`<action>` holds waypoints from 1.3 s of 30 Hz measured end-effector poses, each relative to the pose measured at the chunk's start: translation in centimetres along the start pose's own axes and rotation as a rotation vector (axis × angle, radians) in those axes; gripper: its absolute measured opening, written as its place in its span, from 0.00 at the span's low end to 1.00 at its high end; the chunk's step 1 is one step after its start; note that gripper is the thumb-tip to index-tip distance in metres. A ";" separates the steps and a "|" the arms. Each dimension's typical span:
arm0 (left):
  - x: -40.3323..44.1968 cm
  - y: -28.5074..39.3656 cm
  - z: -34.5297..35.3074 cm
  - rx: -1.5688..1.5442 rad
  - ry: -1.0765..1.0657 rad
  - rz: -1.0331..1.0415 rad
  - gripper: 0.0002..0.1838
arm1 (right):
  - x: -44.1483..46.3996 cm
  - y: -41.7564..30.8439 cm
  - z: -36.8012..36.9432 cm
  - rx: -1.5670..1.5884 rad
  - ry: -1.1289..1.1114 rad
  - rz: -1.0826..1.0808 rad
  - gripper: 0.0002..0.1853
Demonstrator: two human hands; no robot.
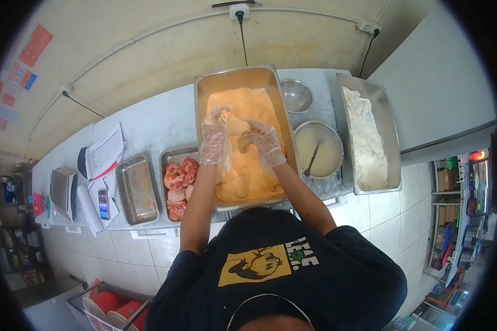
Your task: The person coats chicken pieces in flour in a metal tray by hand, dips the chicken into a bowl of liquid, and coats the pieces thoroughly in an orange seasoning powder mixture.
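Note:
Both my hands wear clear plastic gloves and are over a deep metal pan (pixel 202 83) of orange breading flour (pixel 243 99). My left hand (pixel 215 138) is closed around the left side of a flour-coated chicken piece (pixel 237 128). From the other side my right hand (pixel 265 142) grips the same piece, its fingers curled and partly hidden. Another coated piece (pixel 234 187) lies in the flour close to the pan's near edge. Beside my left forearm, raw chicken pieces (pixel 176 179) fill part of a smaller metal tray (pixel 164 160).
On the right stand a small steel bowl (pixel 297 96), a bowl of pale liquid (pixel 320 144) with a dark-handled utensil (pixel 312 160), and a long pan of white flour (pixel 367 138). To the left are a nearly bare tray (pixel 138 190), a phone (pixel 104 204) and papers (pixel 106 150).

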State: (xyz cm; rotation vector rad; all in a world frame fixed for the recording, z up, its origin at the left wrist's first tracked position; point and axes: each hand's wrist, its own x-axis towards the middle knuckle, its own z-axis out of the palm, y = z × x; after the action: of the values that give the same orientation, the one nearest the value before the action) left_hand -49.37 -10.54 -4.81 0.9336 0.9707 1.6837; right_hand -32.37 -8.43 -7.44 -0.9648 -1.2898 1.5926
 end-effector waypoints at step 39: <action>-1.6 -2.7 0.9 0.807 -0.053 -0.045 0.20 | 3.2 -2.2 1.3 -0.782 -0.124 -0.245 0.09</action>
State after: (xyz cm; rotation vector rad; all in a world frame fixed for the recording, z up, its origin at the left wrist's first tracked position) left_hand -47.20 -11.21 -7.13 1.4400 1.6655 1.2053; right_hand -34.38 -5.64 -5.25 -1.1081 -2.0983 0.9609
